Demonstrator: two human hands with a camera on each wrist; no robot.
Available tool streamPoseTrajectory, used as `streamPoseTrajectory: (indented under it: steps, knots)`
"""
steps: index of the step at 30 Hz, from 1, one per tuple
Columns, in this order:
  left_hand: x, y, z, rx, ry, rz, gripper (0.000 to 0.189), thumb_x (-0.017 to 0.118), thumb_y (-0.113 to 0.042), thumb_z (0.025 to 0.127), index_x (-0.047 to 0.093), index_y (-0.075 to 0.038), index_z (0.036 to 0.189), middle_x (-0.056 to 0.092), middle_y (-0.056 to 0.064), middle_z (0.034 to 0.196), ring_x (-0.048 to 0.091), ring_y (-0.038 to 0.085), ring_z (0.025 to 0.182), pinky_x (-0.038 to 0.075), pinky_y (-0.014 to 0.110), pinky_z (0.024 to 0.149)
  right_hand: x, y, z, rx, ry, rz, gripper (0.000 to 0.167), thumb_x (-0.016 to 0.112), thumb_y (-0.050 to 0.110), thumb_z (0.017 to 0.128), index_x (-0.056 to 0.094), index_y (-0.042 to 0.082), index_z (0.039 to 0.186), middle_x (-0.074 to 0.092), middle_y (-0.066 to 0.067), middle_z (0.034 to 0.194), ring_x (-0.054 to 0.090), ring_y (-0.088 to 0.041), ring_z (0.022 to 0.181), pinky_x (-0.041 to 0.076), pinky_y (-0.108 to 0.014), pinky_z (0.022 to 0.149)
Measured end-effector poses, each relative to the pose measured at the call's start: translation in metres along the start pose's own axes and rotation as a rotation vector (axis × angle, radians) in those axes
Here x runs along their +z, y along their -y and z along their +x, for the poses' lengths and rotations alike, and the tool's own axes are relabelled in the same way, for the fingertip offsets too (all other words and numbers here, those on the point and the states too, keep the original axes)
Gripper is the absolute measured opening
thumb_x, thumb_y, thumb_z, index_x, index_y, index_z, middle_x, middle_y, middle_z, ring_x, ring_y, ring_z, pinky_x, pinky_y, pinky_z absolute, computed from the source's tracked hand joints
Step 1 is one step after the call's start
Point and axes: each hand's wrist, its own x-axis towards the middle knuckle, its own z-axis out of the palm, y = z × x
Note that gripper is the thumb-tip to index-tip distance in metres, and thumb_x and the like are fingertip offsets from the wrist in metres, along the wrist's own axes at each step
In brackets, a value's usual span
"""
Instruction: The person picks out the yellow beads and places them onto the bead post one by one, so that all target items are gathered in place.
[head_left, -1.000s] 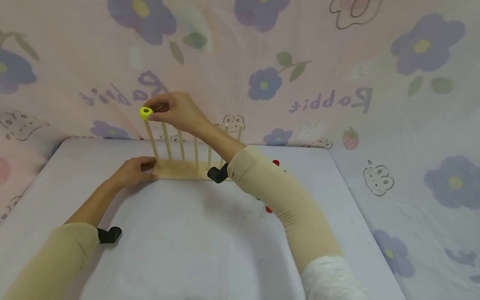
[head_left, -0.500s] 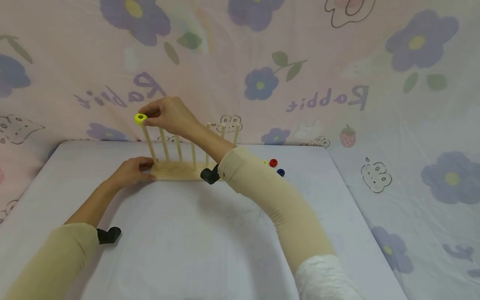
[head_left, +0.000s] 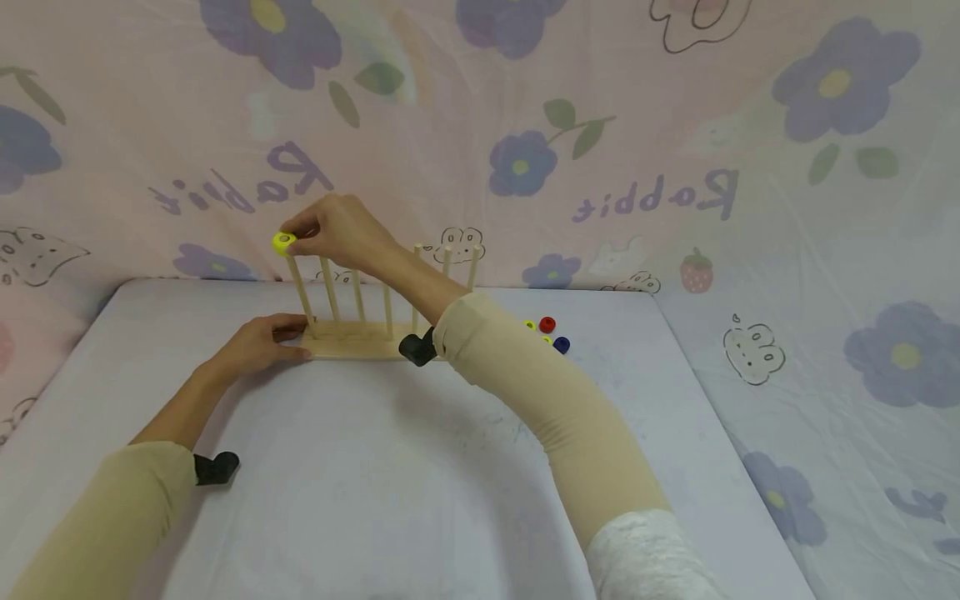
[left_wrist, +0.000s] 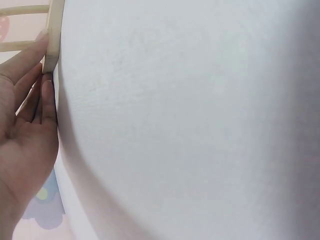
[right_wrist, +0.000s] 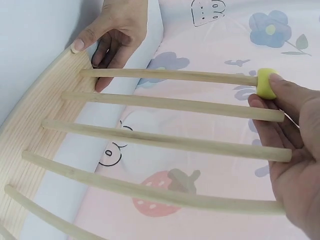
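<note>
A wooden peg stand (head_left: 356,343) with a row of upright dowels stands toward the back of the table. My left hand (head_left: 258,346) holds the left end of its base, the thumb on one side and the fingers on the other. At the top of the leftmost dowel (right_wrist: 170,76), my right hand (head_left: 348,233) pinches a yellow bead (head_left: 283,248). The dowel's tip shows inside the bead's hole in the head view. From the right wrist, the bead (right_wrist: 265,86) sits around the dowel end, between thumb and fingers. My right forearm hides the stand's right part.
Right of the stand, partly behind my right sleeve, lie a red bead (head_left: 547,324), a dark blue bead (head_left: 562,345) and yellow beads (head_left: 530,325). A patterned cloth wall (head_left: 450,125) rises behind the white table (head_left: 337,500).
The yellow bead has come down slightly onto the leftmost dowel's tip, my right hand lowering with it. Its hole looked dark before. My left hand stays on the base.
</note>
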Motion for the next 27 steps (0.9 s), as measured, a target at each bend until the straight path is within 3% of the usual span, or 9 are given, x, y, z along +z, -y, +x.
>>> streamPoseTrajectory:
  steps: [17,27]
  knots:
    - [-0.003,0.000,0.003,0.022,0.003,-0.034,0.079,0.077,-0.029,0.088,0.038,0.006,0.148,0.041,0.027,0.150,0.040,0.043,0.137,0.029,0.056,0.115,-0.006,0.001,-0.002,0.006,-0.003,-0.021,0.028,0.071,0.027,0.094,0.073,0.021,0.121,0.072,0.013,0.113,0.064,0.004,0.099,0.047,-0.007,0.083]
    - [0.001,0.004,0.001,0.002,0.002,-0.020,0.081,0.078,-0.031,0.087,0.038,0.005,0.148,0.042,0.026,0.150,0.042,0.042,0.136,0.031,0.055,0.115,-0.017,-0.008,-0.008,-0.020,-0.096,0.172,0.029,0.070,0.022,0.094,0.072,0.013,0.122,0.072,0.006,0.116,0.064,0.003,0.100,0.048,-0.008,0.083]
